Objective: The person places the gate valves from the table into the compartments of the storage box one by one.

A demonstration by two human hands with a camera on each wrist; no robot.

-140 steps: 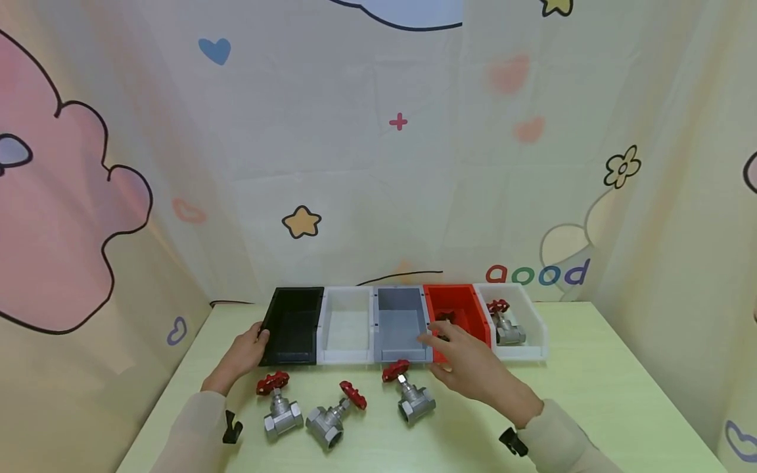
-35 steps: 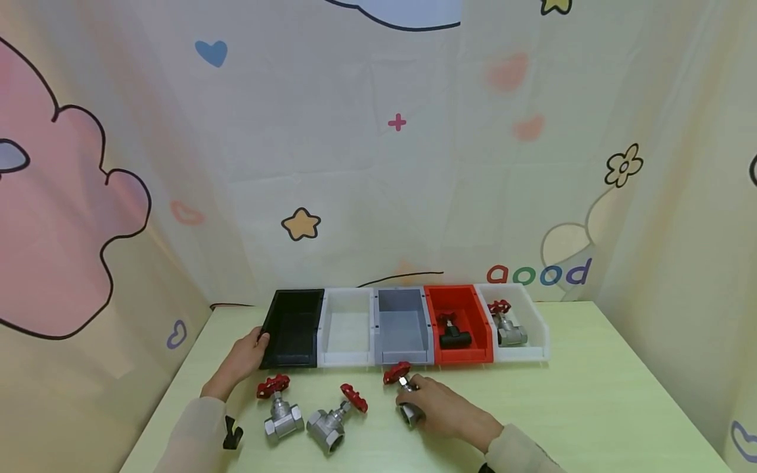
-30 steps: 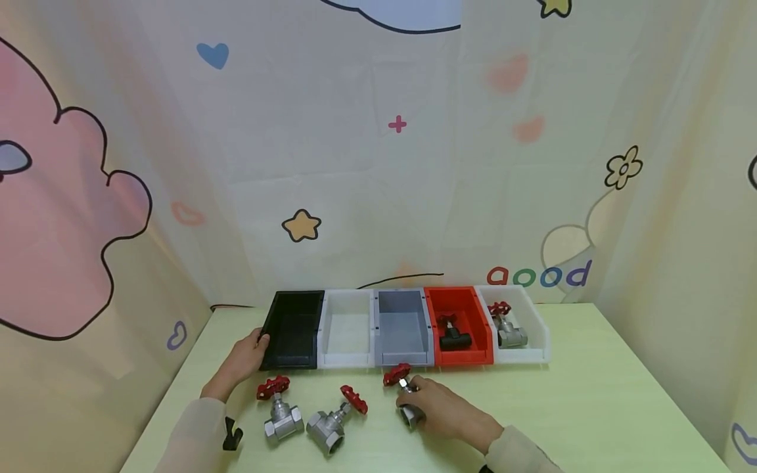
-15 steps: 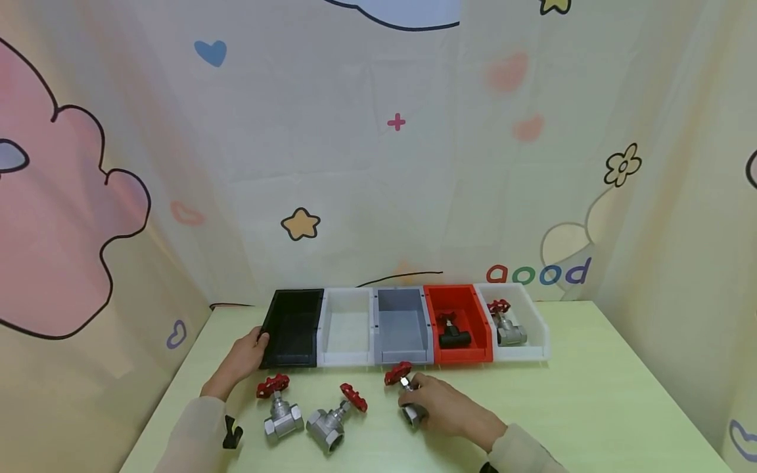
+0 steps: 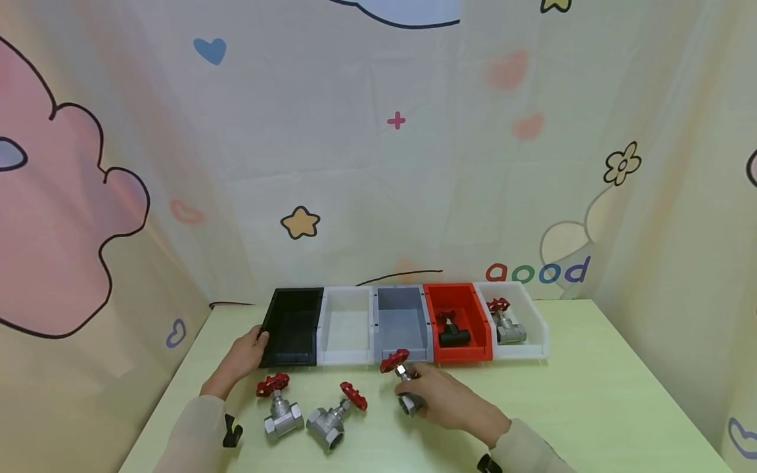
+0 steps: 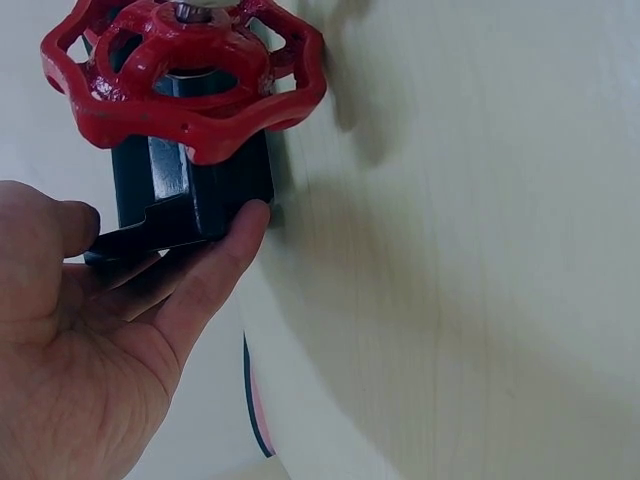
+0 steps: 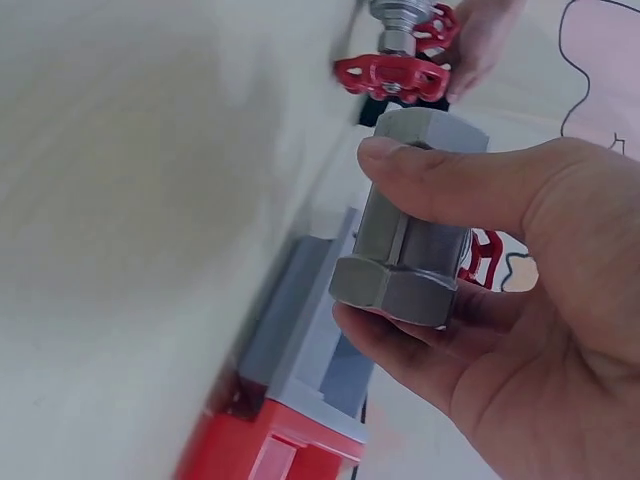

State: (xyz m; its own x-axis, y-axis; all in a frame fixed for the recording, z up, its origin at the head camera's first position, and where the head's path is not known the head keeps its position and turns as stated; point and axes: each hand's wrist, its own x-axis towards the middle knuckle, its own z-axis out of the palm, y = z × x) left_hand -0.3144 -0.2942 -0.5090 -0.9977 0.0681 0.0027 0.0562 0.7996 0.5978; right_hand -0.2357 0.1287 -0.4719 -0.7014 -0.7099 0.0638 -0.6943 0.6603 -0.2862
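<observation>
Inside your right hand [image 5: 442, 398], with thumb and fingers bent around it, is a silver valve [image 7: 408, 245] with a red wheel [image 5: 394, 360]. Two more valves [image 5: 284, 418] lie between your hands. Your left hand [image 5: 244, 355] pinches the black bin [image 5: 290, 332]. Just past your right hand sits the gray bin [image 5: 402, 322].

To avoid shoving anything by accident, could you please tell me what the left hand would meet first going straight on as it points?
The black bin, at once: the left hand holds it at its outer left side.
</observation>
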